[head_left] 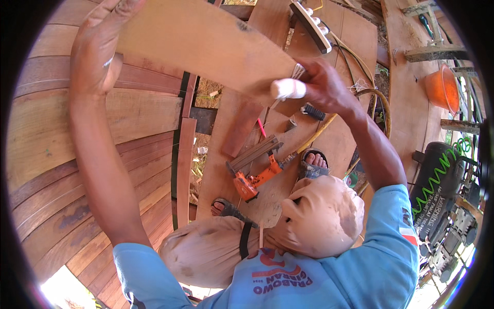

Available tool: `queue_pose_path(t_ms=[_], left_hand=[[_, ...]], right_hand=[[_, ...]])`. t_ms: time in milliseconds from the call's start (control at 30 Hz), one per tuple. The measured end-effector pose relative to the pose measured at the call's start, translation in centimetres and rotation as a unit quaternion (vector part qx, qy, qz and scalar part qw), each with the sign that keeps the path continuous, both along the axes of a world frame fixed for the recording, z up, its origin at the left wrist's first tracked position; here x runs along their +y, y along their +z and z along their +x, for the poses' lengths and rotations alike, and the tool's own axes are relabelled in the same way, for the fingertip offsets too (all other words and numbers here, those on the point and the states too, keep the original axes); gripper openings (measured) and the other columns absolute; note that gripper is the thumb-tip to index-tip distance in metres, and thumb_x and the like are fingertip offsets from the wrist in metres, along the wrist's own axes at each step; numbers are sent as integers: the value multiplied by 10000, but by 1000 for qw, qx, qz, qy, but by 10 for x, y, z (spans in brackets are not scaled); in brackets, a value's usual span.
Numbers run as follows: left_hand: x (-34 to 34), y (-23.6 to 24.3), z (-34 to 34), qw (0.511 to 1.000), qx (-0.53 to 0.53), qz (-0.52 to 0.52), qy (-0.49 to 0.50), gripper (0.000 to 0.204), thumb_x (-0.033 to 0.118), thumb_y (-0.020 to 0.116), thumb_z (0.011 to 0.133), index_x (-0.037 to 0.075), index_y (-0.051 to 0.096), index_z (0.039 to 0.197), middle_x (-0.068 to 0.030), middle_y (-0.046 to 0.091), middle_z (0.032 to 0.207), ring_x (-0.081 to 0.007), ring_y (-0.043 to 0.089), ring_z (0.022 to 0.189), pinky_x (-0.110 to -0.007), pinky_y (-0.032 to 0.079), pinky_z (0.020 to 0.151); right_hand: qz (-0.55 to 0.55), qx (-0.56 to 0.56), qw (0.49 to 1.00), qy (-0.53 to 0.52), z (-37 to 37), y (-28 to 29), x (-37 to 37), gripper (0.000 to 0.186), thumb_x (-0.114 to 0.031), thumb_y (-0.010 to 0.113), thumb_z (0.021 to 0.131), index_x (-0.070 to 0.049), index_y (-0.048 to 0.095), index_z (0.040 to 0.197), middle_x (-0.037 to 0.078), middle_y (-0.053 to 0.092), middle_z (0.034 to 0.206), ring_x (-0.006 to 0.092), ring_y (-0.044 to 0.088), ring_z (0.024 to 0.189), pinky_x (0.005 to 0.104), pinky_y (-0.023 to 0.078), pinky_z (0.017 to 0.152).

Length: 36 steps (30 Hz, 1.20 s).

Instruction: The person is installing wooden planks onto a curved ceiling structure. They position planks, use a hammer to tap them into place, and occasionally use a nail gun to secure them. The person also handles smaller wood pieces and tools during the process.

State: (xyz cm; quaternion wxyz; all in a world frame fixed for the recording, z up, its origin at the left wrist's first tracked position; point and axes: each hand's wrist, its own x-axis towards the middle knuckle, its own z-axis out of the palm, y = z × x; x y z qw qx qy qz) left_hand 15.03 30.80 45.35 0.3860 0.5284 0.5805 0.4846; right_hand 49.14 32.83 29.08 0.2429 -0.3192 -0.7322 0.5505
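My left hand point(98, 46) is raised at the upper left and grips one end of a flat wooden board point(206, 41), fingers spread along its edge. The board slants down to the right. At its other end my right hand point(327, 85) holds a small white bottle point(288, 88) against the board's end edge. Below the board an orange nail gun point(254, 175) with a grey magazine lies on the plank floor, near my sandalled feet point(314, 162) and my knees in beige trousers.
Curved wooden planks point(77, 154) fill the left side. A white power strip point(311, 23) and a yellow hose point(319, 131) lie at the top centre. At the right are an orange bowl point(442, 87) and a black compressor point(437, 180) with a green coiled hose.
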Motion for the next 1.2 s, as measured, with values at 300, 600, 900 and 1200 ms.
queue_pose_path(t_ms=[300, 600, 900, 1200], left_hand=[[30, -18, -33, 995, -73, 44, 54, 428, 241, 693, 980, -20, 612, 1310, -68, 660, 1266, -153, 610, 1166, -321, 458, 1027], [38, -20, -3, 987, -116, 4, 115, 360, 273, 716, 965, 19, 677, 1218, -24, 711, 1096, -104, 632, 1024, -267, 464, 944], [29, -37, 11, 995, -83, -22, 43, 461, 290, 729, 958, 3, 596, 1293, -44, 667, 1205, -128, 621, 1092, -308, 486, 967], [47, -48, 20, 970, -241, 6, 45, 303, 304, 727, 956, 66, 659, 1131, -31, 687, 1082, -152, 635, 1032, -335, 508, 903]], right_hand=[[-305, 333, 880, -148, 55, -103, -4, 433, -529, 482, 1041, -128, 615, 1136, -5, 617, 883, 116, 554, 746, 265, 470, 737], [-309, 294, 893, -143, 48, -44, -17, 331, -361, 496, 1045, -60, 631, 1058, -27, 494, 700, 63, 385, 571, 224, 311, 525], [-141, 339, 888, -279, 135, 26, 20, 197, -223, 664, 996, -56, 699, 1095, -92, 453, 662, 20, 349, 564, 213, 265, 514], [-107, 309, 851, -411, 241, 32, 11, 142, -204, 688, 982, -68, 703, 1022, -113, 442, 659, 3, 342, 539, 215, 239, 488]])
